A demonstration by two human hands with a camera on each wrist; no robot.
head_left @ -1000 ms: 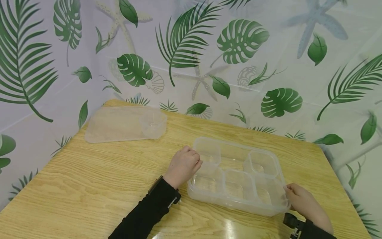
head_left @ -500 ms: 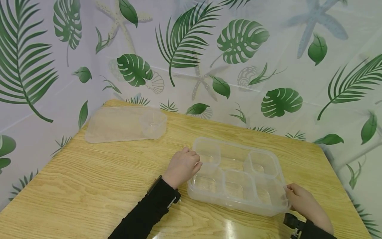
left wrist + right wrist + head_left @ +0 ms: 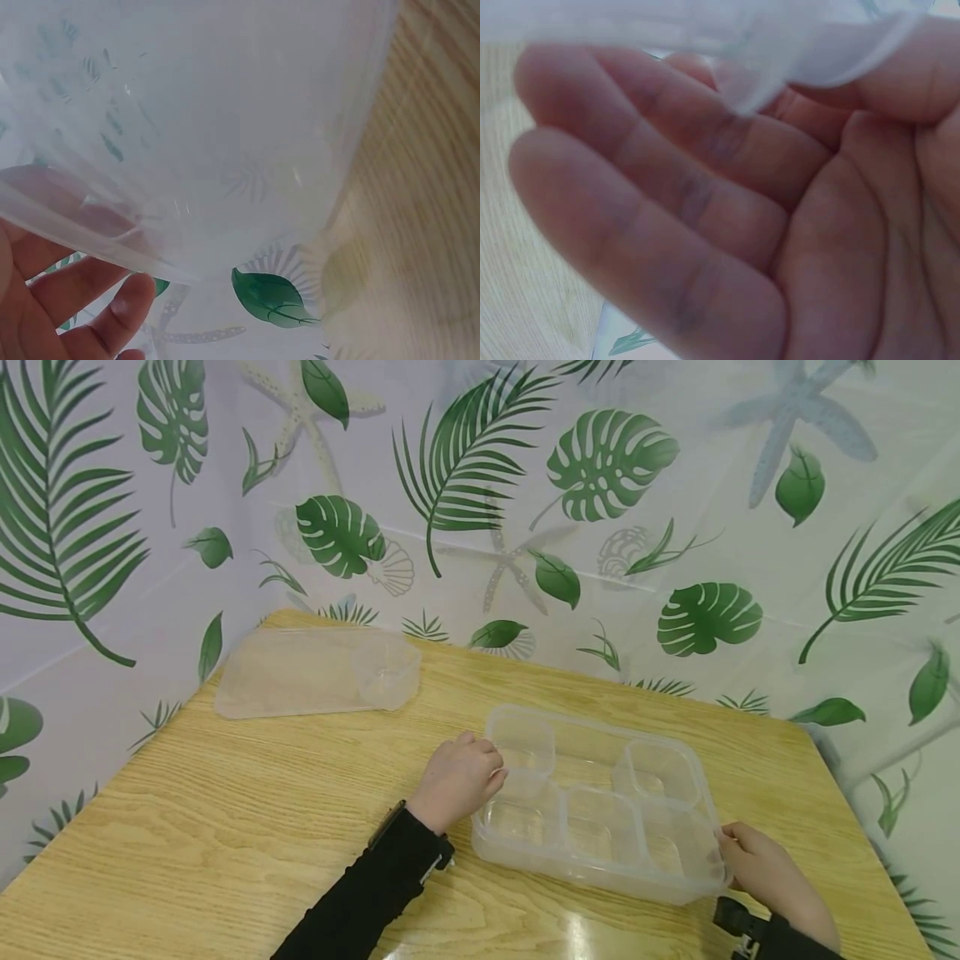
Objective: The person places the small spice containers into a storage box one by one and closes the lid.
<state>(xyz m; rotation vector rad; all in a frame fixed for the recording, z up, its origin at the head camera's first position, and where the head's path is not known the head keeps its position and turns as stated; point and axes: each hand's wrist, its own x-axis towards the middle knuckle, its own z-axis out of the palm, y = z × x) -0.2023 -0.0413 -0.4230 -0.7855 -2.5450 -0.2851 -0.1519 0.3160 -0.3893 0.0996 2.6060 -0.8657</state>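
Note:
A translucent plastic storage box lies on the table at right of centre in the head view. Several small square clear bins, one of them a front bin, sit inside it, with a gap at the back middle. My left hand grips the box's left rim; in the left wrist view, the fingers bend at the rim and some show through the plastic. At the right end, my right hand holds the rim. Its thumb is over the edge and its fingers lie beneath, in the right wrist view.
A flat translucent lid lies at the table's back left. A small clear bin is at the lid's right end. The wood-grain table meets a leaf-patterned curtain at the back and sides.

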